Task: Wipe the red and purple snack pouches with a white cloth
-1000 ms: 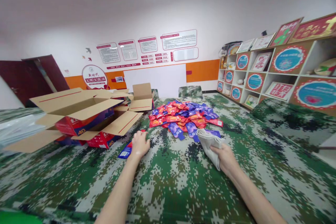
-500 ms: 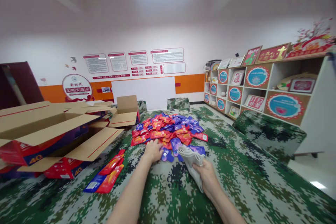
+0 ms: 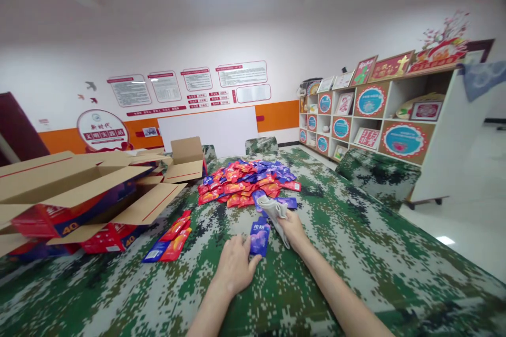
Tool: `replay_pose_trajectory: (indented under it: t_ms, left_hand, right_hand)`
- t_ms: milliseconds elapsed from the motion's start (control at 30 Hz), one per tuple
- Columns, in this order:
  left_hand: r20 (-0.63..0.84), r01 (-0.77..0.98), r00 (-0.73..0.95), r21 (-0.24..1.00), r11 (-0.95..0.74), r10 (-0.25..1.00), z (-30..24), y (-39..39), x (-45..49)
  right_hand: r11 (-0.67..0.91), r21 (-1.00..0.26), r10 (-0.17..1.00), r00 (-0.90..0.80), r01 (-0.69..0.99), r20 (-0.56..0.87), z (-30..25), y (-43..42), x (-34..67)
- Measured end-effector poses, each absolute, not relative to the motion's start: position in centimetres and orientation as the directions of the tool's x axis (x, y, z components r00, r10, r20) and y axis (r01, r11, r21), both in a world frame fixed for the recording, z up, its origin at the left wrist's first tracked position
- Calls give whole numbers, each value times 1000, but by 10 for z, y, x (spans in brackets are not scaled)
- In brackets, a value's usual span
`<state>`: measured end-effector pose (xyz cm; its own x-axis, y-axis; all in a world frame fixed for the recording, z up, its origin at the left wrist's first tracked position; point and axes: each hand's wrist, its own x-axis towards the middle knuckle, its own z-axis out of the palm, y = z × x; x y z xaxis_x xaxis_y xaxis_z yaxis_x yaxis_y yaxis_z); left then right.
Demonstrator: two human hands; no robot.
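My left hand (image 3: 236,268) rests on the camouflage tablecloth (image 3: 356,253) and holds a purple sachet (image 3: 260,236) by its near end. My right hand (image 3: 291,225) is closed on a pale folded cloth (image 3: 273,209), right beside the sachet. Just beyond both hands lies a heap of red and purple sachets (image 3: 247,182). A short row of red and purple sachets (image 3: 169,237) lies on the cloth to the left of my left hand.
Opened cardboard cartons (image 3: 75,195) with red and blue boxes inside fill the table's left side. A smaller open carton (image 3: 185,158) stands behind them. Camouflage-covered chairs (image 3: 377,174) and a cubby shelf (image 3: 379,116) line the right wall.
My left hand left the row at the left, reached the heap, then drew back toward me with one purple sachet. My right hand kept the cloth. The camera swung left.
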<state>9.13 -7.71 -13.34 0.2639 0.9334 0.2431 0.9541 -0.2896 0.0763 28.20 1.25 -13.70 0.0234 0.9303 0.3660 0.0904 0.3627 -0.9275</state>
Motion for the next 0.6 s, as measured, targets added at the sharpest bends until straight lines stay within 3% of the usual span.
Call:
replay_pose_trajectory:
  t_ms: [133, 233, 367, 600]
  left_hand:
    - [286, 856, 454, 122, -502, 844, -137, -95, 93]
    - [262, 800, 496, 234, -553, 828, -148, -96, 91]
    - [258, 768, 487, 330, -550, 834, -158, -92, 89]
    - [190, 778, 490, 346, -525, 851, -156, -89, 86]
  right_hand:
    - [608, -729, 793, -280, 316, 540, -126, -18, 268]
    - [708, -525, 706, -472, 472, 528, -136, -40, 255]
    - [704, -408, 710, -548, 582, 443, -154, -43, 243]
    - [669, -334, 742, -567, 664, 357, -159, 20, 239]
